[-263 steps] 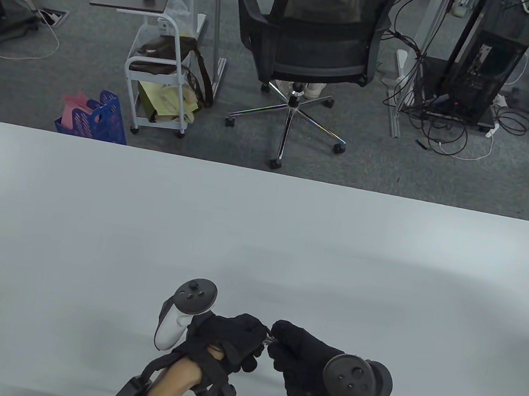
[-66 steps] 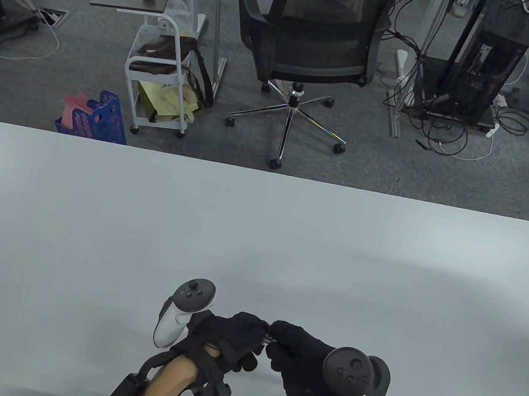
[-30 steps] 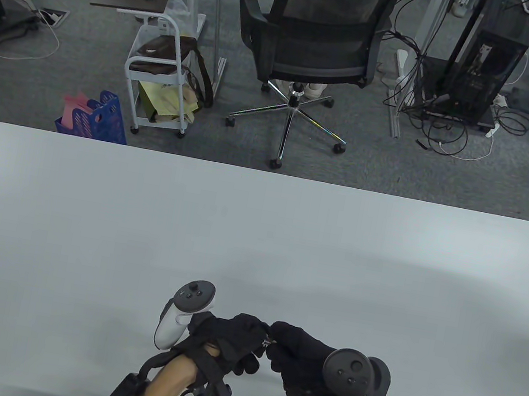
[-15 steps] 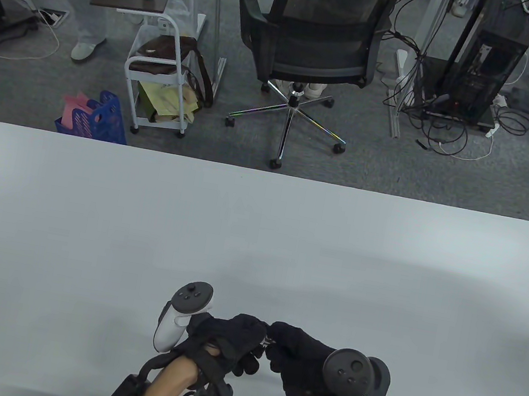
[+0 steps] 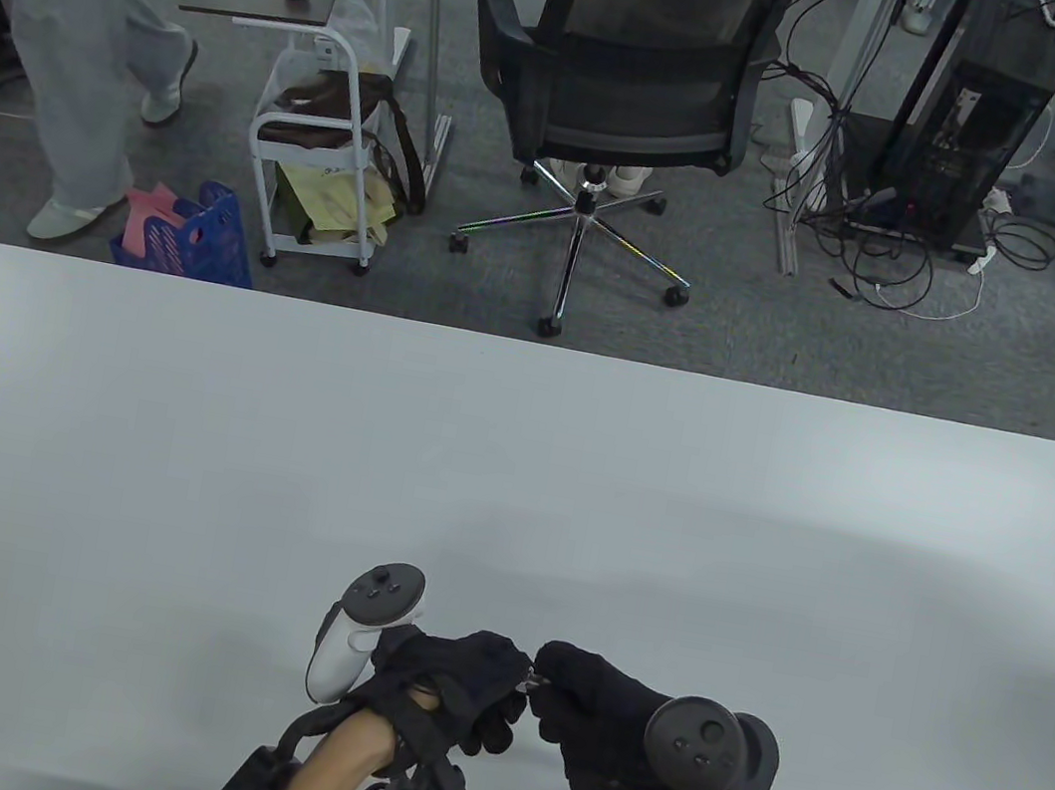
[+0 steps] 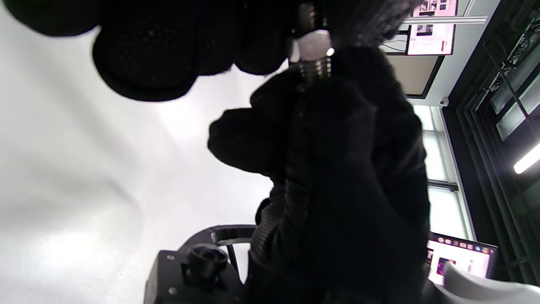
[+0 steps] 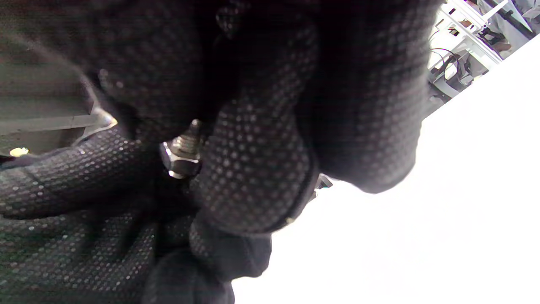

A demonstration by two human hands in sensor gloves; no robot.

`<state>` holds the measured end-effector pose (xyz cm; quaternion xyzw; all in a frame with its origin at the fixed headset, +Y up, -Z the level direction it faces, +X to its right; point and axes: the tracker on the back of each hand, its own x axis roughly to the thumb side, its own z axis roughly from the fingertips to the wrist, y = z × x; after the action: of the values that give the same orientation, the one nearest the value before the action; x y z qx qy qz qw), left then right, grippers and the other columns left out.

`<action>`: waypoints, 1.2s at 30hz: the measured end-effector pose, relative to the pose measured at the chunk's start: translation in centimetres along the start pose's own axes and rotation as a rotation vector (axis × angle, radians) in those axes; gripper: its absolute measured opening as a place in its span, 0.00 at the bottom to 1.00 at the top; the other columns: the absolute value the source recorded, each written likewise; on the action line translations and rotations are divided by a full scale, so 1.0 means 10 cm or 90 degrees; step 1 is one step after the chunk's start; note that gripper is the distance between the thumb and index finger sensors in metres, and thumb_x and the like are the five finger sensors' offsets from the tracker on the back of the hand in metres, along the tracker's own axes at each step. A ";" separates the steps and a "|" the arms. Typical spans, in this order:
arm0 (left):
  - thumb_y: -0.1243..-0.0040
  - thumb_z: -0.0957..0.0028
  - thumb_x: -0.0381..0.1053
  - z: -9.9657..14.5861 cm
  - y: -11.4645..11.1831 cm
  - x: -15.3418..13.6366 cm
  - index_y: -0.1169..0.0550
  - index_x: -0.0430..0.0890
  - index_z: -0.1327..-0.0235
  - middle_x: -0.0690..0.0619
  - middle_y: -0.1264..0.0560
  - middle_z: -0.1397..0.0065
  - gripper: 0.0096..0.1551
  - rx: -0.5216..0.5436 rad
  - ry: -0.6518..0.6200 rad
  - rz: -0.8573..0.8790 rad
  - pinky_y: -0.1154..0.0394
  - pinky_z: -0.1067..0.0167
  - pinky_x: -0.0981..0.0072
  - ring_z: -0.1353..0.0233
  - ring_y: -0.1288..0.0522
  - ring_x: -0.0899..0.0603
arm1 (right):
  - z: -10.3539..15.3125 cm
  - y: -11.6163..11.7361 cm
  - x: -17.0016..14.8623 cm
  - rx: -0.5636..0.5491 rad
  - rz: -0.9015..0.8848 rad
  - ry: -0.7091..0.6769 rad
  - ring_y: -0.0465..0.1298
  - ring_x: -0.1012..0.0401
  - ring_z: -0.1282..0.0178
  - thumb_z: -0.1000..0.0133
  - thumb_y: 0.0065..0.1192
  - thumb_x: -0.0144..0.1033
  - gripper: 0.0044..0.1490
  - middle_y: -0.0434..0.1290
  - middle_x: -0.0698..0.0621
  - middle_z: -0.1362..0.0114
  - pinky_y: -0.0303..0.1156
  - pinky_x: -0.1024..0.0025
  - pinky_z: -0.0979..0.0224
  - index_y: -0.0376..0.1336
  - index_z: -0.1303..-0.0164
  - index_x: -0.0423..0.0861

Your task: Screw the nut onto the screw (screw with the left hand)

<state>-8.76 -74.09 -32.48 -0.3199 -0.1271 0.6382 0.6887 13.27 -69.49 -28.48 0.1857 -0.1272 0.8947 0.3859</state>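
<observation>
My two gloved hands meet low over the white table (image 5: 514,474), near its front edge. My left hand (image 5: 513,675) pinches a small silver hex nut (image 6: 311,41) at its fingertips. The nut sits on the threaded silver screw (image 6: 315,69), whose other end is buried in my right hand's grip (image 5: 553,678). In the right wrist view the nut (image 7: 180,162) and a short length of thread (image 7: 190,137) show between the fingers of both hands. In the table view only a glint of metal (image 5: 532,682) shows between the hands.
Beyond the table's far edge stand a black office chair (image 5: 631,79), a white trolley (image 5: 315,127) and a blue basket (image 5: 195,238). A person in grey (image 5: 58,3) walks on the floor at the far left.
My hands have stayed almost in place, pinched together on the nut and screw; the left fingers have shifted slightly. A person in grey has walked into view at the far left.
</observation>
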 end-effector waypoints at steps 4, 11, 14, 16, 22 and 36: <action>0.47 0.51 0.53 0.00 0.01 0.01 0.31 0.37 0.37 0.32 0.29 0.38 0.33 -0.036 -0.008 0.012 0.29 0.52 0.41 0.51 0.23 0.32 | 0.00 0.00 0.00 -0.001 -0.006 0.002 0.94 0.65 0.69 0.61 0.77 0.43 0.29 0.87 0.50 0.53 0.92 0.66 0.57 0.74 0.50 0.48; 0.46 0.52 0.55 0.00 0.01 -0.01 0.25 0.35 0.43 0.31 0.26 0.42 0.32 0.003 0.003 0.004 0.28 0.55 0.40 0.54 0.21 0.30 | 0.00 0.01 0.00 0.002 0.001 0.000 0.94 0.66 0.69 0.61 0.77 0.43 0.29 0.87 0.51 0.53 0.92 0.66 0.57 0.74 0.50 0.48; 0.46 0.51 0.53 0.00 0.01 0.02 0.29 0.36 0.39 0.32 0.28 0.39 0.32 -0.025 -0.008 -0.001 0.29 0.53 0.41 0.52 0.22 0.31 | 0.00 0.00 0.00 0.001 -0.005 0.001 0.94 0.65 0.69 0.61 0.77 0.43 0.29 0.87 0.50 0.53 0.92 0.66 0.57 0.74 0.50 0.48; 0.47 0.51 0.54 0.00 0.01 0.00 0.32 0.37 0.34 0.32 0.30 0.37 0.35 -0.034 -0.012 0.017 0.29 0.52 0.41 0.50 0.23 0.32 | 0.00 0.00 0.00 -0.002 -0.005 0.001 0.94 0.66 0.69 0.61 0.77 0.43 0.29 0.87 0.51 0.53 0.92 0.66 0.57 0.75 0.50 0.48; 0.46 0.52 0.56 0.01 0.02 -0.02 0.26 0.35 0.42 0.31 0.26 0.41 0.33 0.001 0.000 0.014 0.28 0.55 0.39 0.54 0.21 0.30 | 0.00 0.01 0.00 -0.003 -0.004 0.000 0.94 0.65 0.69 0.61 0.77 0.43 0.29 0.87 0.51 0.53 0.92 0.66 0.57 0.75 0.50 0.48; 0.46 0.52 0.54 0.01 0.00 0.04 0.26 0.36 0.42 0.31 0.26 0.42 0.31 0.002 -0.013 -0.003 0.28 0.55 0.40 0.54 0.21 0.31 | 0.01 -0.01 0.00 -0.011 -0.013 0.001 0.94 0.66 0.69 0.61 0.77 0.43 0.29 0.87 0.51 0.53 0.92 0.66 0.57 0.75 0.50 0.48</action>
<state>-8.80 -73.70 -32.47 -0.3119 -0.1343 0.6400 0.6893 13.38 -69.49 -28.43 0.1826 -0.1327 0.8896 0.3970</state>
